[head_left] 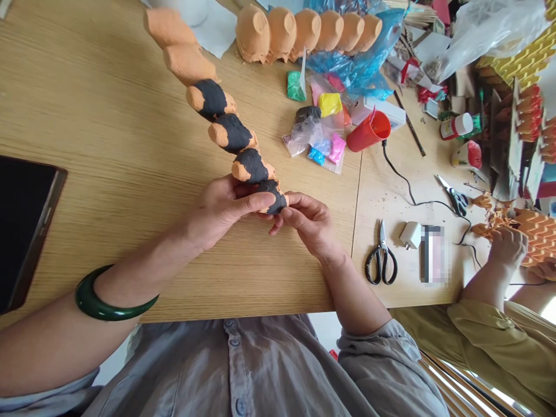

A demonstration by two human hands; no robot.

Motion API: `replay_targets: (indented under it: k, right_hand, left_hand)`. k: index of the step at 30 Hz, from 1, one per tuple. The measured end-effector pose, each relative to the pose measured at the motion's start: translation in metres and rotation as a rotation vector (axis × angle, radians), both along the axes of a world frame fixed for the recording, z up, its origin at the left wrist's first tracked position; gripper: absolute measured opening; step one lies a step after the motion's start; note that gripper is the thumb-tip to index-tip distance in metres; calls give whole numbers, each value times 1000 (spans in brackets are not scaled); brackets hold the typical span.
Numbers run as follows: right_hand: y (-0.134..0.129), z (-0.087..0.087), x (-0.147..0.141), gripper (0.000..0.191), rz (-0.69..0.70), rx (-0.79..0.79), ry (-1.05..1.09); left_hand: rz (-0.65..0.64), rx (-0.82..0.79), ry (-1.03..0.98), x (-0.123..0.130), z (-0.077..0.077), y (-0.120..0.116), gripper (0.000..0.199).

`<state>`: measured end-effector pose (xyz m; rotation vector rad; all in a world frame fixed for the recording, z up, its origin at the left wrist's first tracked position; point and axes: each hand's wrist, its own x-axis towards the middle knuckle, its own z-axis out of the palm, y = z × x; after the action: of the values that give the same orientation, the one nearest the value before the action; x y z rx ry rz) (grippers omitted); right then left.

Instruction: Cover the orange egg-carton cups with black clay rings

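Note:
A row of joined orange foam pieces (180, 58) runs slantwise from the upper left down to my hands. Several of its nearer segments carry a black, clay-like layer (249, 166) over the orange. My left hand (223, 208) is wrapped round the nearest end, thumb lying across the last black segment. At that same end, the thumb and forefinger of my right hand (306, 217) pinch the edge of the black layer. A dark green bangle (117, 295) circles my left forearm. The underside of the row is hidden by my fingers.
A second orange row (306, 32) lies at the back. Bagged coloured clay (330, 104), a red cup (369, 131) and black-handled scissors (381, 258) are to the right. A dark tablet-like device (26, 231) lies left. A co-worker's hand (508, 249) works at far right.

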<state>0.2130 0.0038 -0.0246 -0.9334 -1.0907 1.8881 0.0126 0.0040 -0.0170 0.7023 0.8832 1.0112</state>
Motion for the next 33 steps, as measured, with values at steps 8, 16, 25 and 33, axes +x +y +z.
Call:
replay_targets:
  k: [8, 16, 25, 33]
  right_hand:
    - [-2, -5, -4, 29, -33, 15, 42]
    - [-4, -11, -8, 29, -49, -20, 90]
    - [-4, -3, -5, 32, -38, -118, 83]
    - [-3, -1, -7, 35, -52, -168, 91]
  left_hand:
    - [12, -30, -23, 1, -2, -3, 48]
    - [-4, 53, -35, 1, -3, -2, 40]
    - [-6, 124, 62, -1, 2, 0, 37]
    - [-13, 140, 174, -5, 4, 0, 42]
